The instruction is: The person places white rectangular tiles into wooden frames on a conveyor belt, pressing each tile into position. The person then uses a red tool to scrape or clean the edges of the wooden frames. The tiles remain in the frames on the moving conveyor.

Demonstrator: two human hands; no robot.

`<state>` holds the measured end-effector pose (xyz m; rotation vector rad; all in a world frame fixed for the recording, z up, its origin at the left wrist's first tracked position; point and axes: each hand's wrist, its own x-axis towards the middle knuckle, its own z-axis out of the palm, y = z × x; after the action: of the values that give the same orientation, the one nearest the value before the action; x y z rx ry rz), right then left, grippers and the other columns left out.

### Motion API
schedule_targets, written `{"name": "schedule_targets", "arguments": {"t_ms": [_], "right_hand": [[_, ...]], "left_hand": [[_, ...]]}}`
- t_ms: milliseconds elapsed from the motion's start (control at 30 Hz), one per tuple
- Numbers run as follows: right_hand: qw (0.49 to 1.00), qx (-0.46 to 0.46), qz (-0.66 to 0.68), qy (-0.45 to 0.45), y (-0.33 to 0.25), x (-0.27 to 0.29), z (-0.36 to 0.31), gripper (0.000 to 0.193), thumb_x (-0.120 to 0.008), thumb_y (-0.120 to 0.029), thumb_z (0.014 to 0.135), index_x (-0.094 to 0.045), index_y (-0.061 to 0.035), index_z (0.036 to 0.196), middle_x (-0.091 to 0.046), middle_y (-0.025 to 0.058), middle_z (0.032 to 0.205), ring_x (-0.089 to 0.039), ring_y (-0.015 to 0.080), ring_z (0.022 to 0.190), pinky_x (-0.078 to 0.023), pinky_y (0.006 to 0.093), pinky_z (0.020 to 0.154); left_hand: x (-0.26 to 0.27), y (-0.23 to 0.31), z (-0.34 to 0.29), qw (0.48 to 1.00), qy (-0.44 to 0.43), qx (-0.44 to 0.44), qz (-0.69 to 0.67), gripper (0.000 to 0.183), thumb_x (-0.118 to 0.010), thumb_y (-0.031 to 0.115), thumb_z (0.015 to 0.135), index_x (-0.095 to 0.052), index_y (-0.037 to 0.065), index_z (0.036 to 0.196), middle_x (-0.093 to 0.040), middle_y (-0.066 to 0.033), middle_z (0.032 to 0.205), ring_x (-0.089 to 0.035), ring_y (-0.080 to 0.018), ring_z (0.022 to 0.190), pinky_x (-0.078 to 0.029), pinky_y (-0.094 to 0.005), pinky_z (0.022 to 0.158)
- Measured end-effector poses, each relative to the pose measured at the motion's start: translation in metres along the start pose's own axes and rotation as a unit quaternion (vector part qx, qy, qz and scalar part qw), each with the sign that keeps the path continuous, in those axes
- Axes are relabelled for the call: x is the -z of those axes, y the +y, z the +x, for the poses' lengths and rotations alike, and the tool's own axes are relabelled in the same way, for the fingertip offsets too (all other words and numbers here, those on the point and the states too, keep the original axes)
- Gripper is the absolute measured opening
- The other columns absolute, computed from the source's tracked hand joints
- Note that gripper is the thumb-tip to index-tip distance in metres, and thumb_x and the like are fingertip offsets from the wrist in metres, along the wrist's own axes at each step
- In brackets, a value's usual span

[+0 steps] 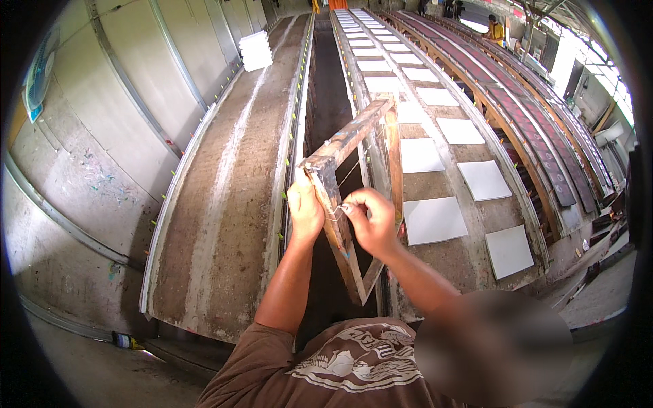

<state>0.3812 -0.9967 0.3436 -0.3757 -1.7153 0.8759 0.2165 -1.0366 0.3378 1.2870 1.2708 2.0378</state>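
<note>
A worn, paint-stained wooden frame [351, 139] is tilted up in front of me, over the gap between two long tables. My left hand [305, 209] is closed around its near left corner, with the thumb up along the wood. Beside it, my right hand [371, 219] pinches a thin pale strand [334, 213] against the frame's near side bar. Whether the strand is string or a loose strip is too small to tell. Between the bars, the dark gap and part of the right table show through.
The left long table [197, 272] has a brown, stained top and a stack of white sheets [256, 51] at its far end. White squares [435, 221] lie in two rows on the right table [469, 262]. Farther right are dark-patterned tables [544, 149] and a person [496, 31]. A fan [41, 71] hangs at left.
</note>
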Motion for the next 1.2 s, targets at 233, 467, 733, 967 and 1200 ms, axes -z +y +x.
{"name": "schedule_targets", "arguments": {"t_ms": [233, 467, 733, 967, 1200], "right_hand": [[0.879, 0.286, -0.359, 0.127, -0.02, -0.012, -0.013, 0.015, -0.069, -0.009, 0.075, -0.07, -0.0095, 0.09, -0.068, 0.0016, 0.09, -0.055, 0.0177, 0.064, -0.042, 0.0318, 0.057], [0.817, 0.309, -0.484, 0.04, -0.058, 0.007, 0.007, 0.005, -0.067, -0.015, 0.079, -0.069, -0.0147, 0.084, -0.065, -0.0026, 0.086, -0.052, 0.0172, 0.066, -0.038, 0.0314, 0.057], [0.968, -0.097, -0.164, -0.163, -0.054, 0.03, 0.057, 0.009, -0.073, -0.014, 0.091, -0.072, -0.0055, 0.09, -0.072, 0.0063, 0.08, -0.065, 0.0198, 0.064, -0.051, 0.0348, 0.062], [0.88, -0.382, 0.212, -0.188, -0.016, 0.033, 0.064, 0.015, -0.076, -0.02, 0.092, -0.075, -0.0055, 0.094, -0.072, 0.0046, 0.081, -0.061, 0.0091, 0.065, -0.049, 0.0251, 0.061], [0.862, -0.389, 0.282, -0.16, -0.01, 0.015, 0.053, 0.013, -0.071, -0.018, 0.097, -0.072, -0.0064, 0.091, -0.069, 0.0024, 0.079, -0.06, 0.0081, 0.064, -0.05, 0.0242, 0.058]], "left_hand": [[-0.032, 0.019, -0.004, 0.978, 0.161, -0.131, -0.001, 0.027, -0.047, 0.026, 0.112, -0.058, 0.003, 0.105, -0.062, -0.0012, 0.094, -0.054, -0.0063, 0.083, -0.048, -0.0247, 0.075], [-0.032, 0.023, -0.004, 0.98, 0.135, -0.149, -0.008, 0.011, -0.052, 0.016, 0.11, -0.052, 0.005, 0.113, -0.058, -0.0016, 0.101, -0.053, -0.006, 0.091, -0.046, -0.023, 0.08], [-0.026, 0.024, 0.003, 0.989, 0.105, -0.093, 0.039, 0.03, -0.062, 0.014, 0.104, -0.049, 0.0, 0.127, -0.068, -0.0059, 0.094, -0.058, -0.0081, 0.082, -0.047, -0.0243, 0.074], [-0.015, 0.038, -0.012, 0.988, -0.017, -0.121, 0.095, 0.074, -0.078, 0.015, 0.088, -0.04, -0.007, 0.149, -0.066, -0.0166, 0.127, -0.062, -0.0216, 0.116, -0.044, -0.0375, 0.103], [-0.008, 0.018, -0.019, 0.993, -0.033, -0.096, 0.056, 0.076, -0.066, 0.013, 0.094, -0.03, -0.004, 0.158, -0.054, -0.0169, 0.145, -0.053, -0.0239, 0.131, -0.039, -0.0396, 0.112]]}}
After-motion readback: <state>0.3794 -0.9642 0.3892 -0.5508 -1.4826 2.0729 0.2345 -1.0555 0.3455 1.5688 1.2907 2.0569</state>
